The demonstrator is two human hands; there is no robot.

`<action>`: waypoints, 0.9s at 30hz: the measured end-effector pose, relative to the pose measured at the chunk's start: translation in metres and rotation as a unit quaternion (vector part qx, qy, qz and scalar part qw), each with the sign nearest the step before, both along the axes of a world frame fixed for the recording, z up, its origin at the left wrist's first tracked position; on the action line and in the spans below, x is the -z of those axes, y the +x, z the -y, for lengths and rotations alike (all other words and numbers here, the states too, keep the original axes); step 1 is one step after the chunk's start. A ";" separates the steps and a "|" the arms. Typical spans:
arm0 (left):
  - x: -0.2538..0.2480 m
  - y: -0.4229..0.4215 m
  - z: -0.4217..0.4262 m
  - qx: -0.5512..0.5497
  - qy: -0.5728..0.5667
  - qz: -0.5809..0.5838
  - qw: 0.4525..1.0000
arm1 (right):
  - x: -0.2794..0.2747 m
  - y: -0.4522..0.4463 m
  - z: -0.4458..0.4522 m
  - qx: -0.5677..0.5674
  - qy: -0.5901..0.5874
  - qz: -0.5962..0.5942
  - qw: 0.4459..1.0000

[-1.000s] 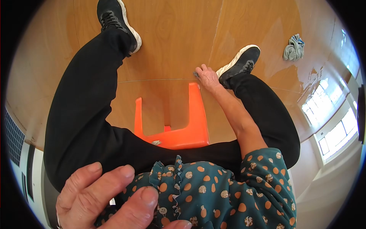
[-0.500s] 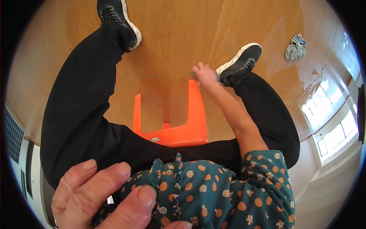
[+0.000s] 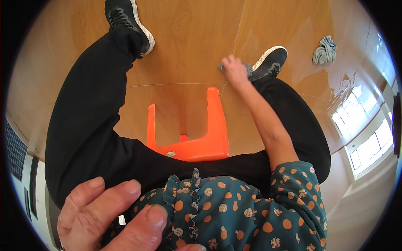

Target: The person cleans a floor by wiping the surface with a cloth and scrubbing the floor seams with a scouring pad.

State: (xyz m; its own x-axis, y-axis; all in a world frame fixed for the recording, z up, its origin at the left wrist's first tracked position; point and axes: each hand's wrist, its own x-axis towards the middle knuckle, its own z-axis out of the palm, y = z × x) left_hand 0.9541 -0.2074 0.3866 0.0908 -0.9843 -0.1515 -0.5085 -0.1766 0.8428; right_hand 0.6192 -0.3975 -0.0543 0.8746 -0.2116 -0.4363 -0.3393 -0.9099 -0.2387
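My right hand [image 3: 236, 72] reaches down to the wood-look floor beside the right shoe, its fingers bent over a grey cloth [image 3: 248, 70] that shows on both sides of the hand. My left hand [image 3: 111, 215] is close to the camera at the lower left, fingers spread and slightly curled, with nothing in it. Between my legs stands an orange plastic stool [image 3: 201, 148], partly covered by my black trousers.
Another crumpled grey cloth [image 3: 325, 51] lies on the floor [image 3: 188, 42] at the upper right. Wet patches shine near it. My two black shoes [image 3: 121, 16] rest on the floor. Bright windows [image 3: 370, 146] are at the right edge.
My right hand and the cloth under it have moved up and to the right across the floor, away from the stool leg. The left hand has barely shifted.
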 end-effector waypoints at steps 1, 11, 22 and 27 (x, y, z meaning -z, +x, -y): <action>-0.002 0.000 0.002 0.002 0.004 -0.003 1.000 | 0.004 -0.025 -0.018 -0.093 -0.011 -0.047 0.995; 0.003 0.000 0.005 -0.016 0.024 0.005 1.000 | 0.010 0.024 0.010 -0.023 -0.037 0.042 0.998; -0.002 -0.005 0.007 -0.004 0.021 0.004 1.000 | 0.012 0.018 0.012 -0.008 -0.053 0.119 0.991; 0.002 -0.002 0.014 0.006 0.028 0.007 1.000 | 0.008 0.022 0.012 -0.002 -0.049 0.089 0.995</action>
